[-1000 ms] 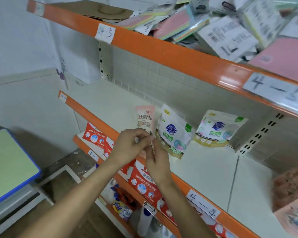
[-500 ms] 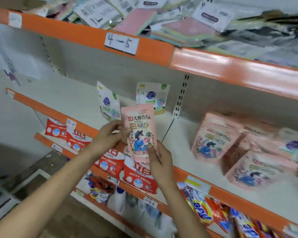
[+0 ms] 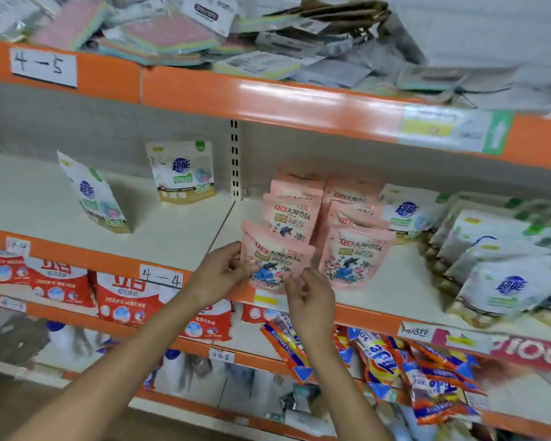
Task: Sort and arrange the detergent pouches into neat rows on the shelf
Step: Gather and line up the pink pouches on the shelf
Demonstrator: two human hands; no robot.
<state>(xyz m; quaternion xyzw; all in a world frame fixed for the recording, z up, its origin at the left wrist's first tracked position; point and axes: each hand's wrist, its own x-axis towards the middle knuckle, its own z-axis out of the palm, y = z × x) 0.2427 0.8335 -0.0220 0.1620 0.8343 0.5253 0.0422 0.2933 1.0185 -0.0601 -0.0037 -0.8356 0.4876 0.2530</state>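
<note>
1. Right now the pink pouch (image 3: pixel 275 259) sits at the front of the left pink row (image 3: pixel 291 214), low against the front lip (image 3: pixel 363 316) of the shelf (image 3: pixel 172 224). I cannot tell whether its base is resting on the shelf.
2. The left hand (image 3: pixel 218 275) pinches its left edge. The right hand (image 3: pixel 309 297) has its fingers curled at the lower right corner and appears to pinch it there.
3. Letting go before the base sits flat could tip it forward over the lip — it stands very near the edge, with stock on the shelf below.
4. Pushing it back too firmly could knock over the soft pink pouches standing close behind, and the neighbouring pink row (image 3: pixel 352 256) just beside them could go too.
5. An uneven release, one hand ahead of the other, would likely leave it twisted out of line with that neighbouring row.
6. Farther left, one white pouch (image 3: pixel 89 192) leans well apart from an upright white pouch (image 3: pixel 182 170) — a jolt to the shelf could drop the leaning one flat.
</note>
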